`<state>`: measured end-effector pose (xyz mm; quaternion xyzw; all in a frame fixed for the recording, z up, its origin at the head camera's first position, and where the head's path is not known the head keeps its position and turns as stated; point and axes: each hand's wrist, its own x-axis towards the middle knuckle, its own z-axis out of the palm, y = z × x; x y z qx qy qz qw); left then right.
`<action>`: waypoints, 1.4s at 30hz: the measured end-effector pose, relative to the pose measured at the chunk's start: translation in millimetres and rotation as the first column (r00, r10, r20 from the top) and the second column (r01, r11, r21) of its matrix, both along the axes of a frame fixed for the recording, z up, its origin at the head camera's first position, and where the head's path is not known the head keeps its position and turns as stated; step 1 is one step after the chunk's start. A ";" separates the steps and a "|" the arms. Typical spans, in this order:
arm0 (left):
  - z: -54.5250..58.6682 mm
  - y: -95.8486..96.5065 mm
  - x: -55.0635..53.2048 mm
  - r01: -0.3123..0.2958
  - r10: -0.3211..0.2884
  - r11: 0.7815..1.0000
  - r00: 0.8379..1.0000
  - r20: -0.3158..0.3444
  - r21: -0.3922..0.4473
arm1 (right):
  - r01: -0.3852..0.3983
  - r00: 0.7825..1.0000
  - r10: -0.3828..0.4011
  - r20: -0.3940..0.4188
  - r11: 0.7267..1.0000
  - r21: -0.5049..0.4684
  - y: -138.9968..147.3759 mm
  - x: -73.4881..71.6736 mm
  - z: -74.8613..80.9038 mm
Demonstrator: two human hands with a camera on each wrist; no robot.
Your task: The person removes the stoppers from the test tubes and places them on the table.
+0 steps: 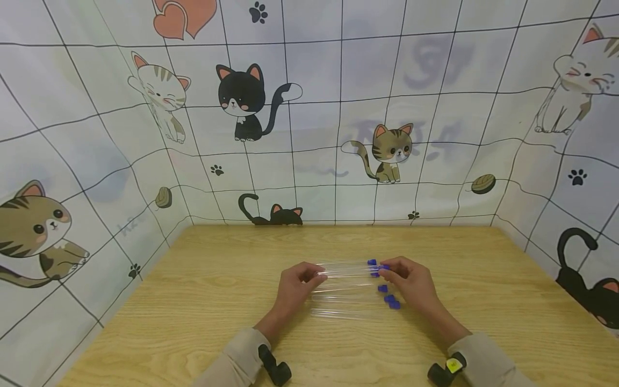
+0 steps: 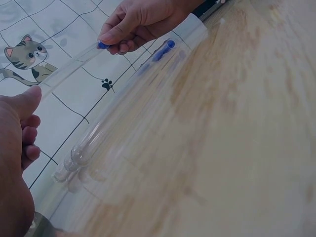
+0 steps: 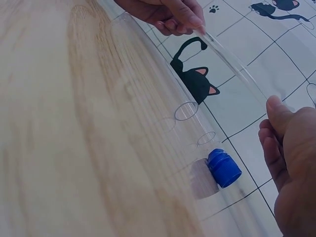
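Observation:
My left hand [image 1: 296,286] pinches one end of a clear test tube [image 2: 71,69], its thumb on top. At the tube's other end, the fingertips of my right hand [image 1: 412,280] pinch a blue cap [image 2: 102,45]. The tube is raised over the table, nearly level between the two hands. Below lie several more clear tubes [image 1: 340,313], roughly side by side, rounded ends to the left. Their open mouths show in the right wrist view, where a loose blue cap [image 3: 225,169] lies close by. Several blue caps [image 1: 382,288] are scattered in a rough column beside the right hand.
The wooden table [image 1: 217,322] reaches back to a white grid-patterned cloth [image 1: 319,123] printed with cats, which also rises on both sides. Each wrist wears a dark camera mount on a strap, the left mount [image 1: 274,366] and the right mount [image 1: 446,371].

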<state>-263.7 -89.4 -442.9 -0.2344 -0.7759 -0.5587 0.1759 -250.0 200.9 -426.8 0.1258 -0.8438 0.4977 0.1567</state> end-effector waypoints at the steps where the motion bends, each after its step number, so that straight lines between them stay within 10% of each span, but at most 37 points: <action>1: 0.1 0.1 -0.1 0.003 -0.003 1.000 1.000 0.001 0.005 | 0.003 1.000 -0.003 -0.002 1.000 0.000 -0.1 -0.1 0.0; 15: 0.9 1.5 0.0 -0.011 0.011 1.000 1.000 0.021 0.021 | 0.032 0.999 -0.032 0.010 0.999 -0.003 -0.3 -0.6 -0.7; 25: 33.1 2.6 22.9 -0.012 0.008 0.998 0.997 0.073 0.066 | -0.070 0.988 0.080 0.132 0.994 -0.079 3.1 0.1 3.5; 42: 32.2 1.5 21.3 -0.012 -0.009 0.991 0.987 0.158 0.132 | -0.296 0.934 0.316 0.169 0.946 -0.130 9.3 -0.7 3.0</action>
